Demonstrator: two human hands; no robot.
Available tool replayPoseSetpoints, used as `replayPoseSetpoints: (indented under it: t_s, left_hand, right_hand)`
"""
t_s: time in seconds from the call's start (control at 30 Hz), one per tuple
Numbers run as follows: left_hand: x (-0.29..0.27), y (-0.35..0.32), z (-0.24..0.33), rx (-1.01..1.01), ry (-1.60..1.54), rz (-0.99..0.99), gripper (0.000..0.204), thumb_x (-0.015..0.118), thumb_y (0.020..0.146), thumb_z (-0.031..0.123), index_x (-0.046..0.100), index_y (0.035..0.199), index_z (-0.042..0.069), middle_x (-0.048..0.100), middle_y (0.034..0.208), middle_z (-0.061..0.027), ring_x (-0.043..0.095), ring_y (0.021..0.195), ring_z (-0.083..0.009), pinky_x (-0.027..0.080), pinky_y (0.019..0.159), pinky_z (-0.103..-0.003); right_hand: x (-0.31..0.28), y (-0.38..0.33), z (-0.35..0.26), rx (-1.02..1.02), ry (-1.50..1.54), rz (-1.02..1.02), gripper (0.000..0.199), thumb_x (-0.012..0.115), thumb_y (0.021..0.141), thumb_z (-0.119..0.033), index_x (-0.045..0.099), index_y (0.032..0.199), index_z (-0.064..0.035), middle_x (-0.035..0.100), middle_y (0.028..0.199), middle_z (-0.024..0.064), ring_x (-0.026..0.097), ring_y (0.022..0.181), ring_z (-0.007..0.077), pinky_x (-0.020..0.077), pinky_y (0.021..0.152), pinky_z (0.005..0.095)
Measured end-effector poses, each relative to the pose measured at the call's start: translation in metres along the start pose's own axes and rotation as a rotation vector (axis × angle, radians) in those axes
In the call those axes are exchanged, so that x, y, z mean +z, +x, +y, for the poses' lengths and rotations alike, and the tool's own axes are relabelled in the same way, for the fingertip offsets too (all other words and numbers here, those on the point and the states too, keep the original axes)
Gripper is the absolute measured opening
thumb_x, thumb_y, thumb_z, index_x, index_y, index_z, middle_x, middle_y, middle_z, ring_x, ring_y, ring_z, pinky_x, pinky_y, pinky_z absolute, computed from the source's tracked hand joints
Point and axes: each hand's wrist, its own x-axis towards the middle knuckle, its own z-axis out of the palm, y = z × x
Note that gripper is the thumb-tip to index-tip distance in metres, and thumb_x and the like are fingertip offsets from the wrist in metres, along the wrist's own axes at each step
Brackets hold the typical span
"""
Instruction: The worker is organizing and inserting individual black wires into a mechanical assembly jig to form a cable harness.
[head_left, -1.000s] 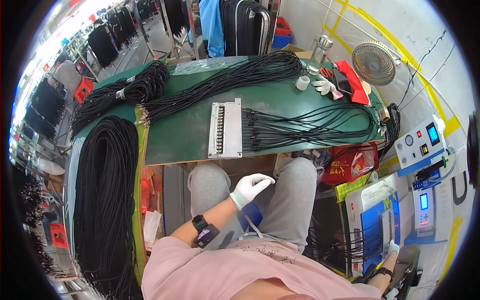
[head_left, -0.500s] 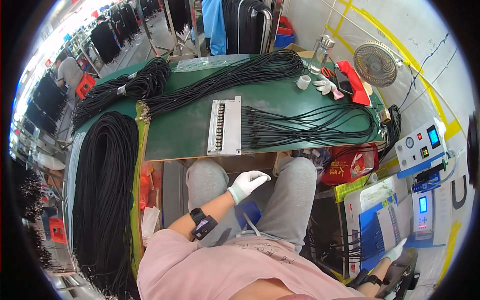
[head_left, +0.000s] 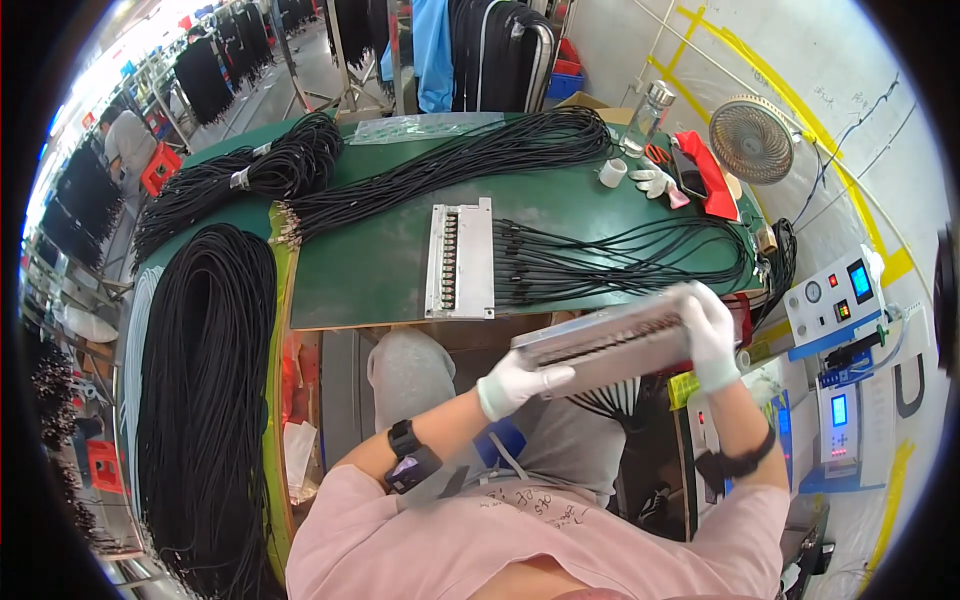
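Metal fixture: held up in front of the person above the lap, near the front edge of the green desk, slanting with its right end higher in view.
Left hand: white-gloved, fingers pinching the fixture's left end, thumb along the near side.
Right hand: white-gloved, fingers closed around the right end.
White-tipped black cables: fanning out below the fixture; their attachment is hidden.
Second fixture: lying on the desk, black leads looping rightward.
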Motion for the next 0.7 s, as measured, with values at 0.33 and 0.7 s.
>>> replayPoseSetpoints:
  t_s: [0.33,0.7]
  left_hand:
    - [-0.080,-0.026,0.010,-0.071,-0.115,0.361,0.050,0.069,0.085,0.005,0.051,0.131,0.000,0.060,0.124,-0.0051,0.056,0.112,-0.0130,0.042,0.098,-0.029]
    - [-0.096,-0.025,0.005,-0.083,-0.081,0.319,0.051,0.068,0.083,0.003,0.051,0.131,-0.002,0.060,0.125,-0.0080,0.055,0.115,-0.0156,0.041,0.100,-0.030]
  right_hand:
    - [0.195,0.171,0.013,-0.416,-0.576,-0.447,0.051,0.057,0.086,-0.047,0.059,0.118,-0.0076,0.064,0.110,0.0167,0.056,0.110,0.0328,0.0445,0.093,0.0411]
    - [0.258,0.234,-0.016,-0.216,-0.934,-0.824,0.058,0.066,0.073,-0.058,0.066,0.104,-0.0091,0.067,0.095,0.0161,0.063,0.094,0.0336,0.0483,0.082,0.0417]
